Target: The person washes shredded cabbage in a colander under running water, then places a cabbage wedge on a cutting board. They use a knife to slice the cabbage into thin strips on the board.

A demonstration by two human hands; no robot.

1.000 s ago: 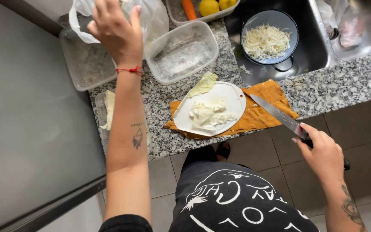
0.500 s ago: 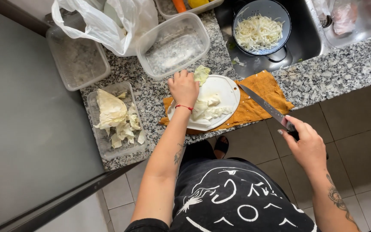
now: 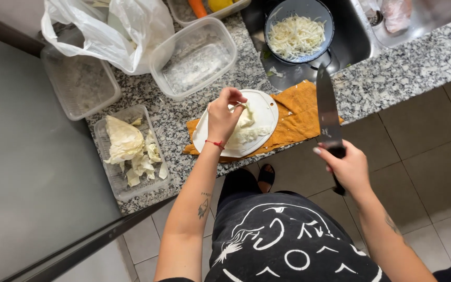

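The left hand (image 3: pixel 222 118) rests on the cabbage piece (image 3: pixel 247 129) on the round white board (image 3: pixel 264 107), its fingers (image 3: pixel 234 95) curled and pinching what looks like a leaf at the top. The board lies on an orange cloth (image 3: pixel 298 117) on the speckled worktop (image 3: pixel 392 73). The right hand (image 3: pixel 346 167) has its fingers shut tight around the handle of a big knife (image 3: pixel 327 112), which points away from the person, just beside the board, over the edge of the cloth.
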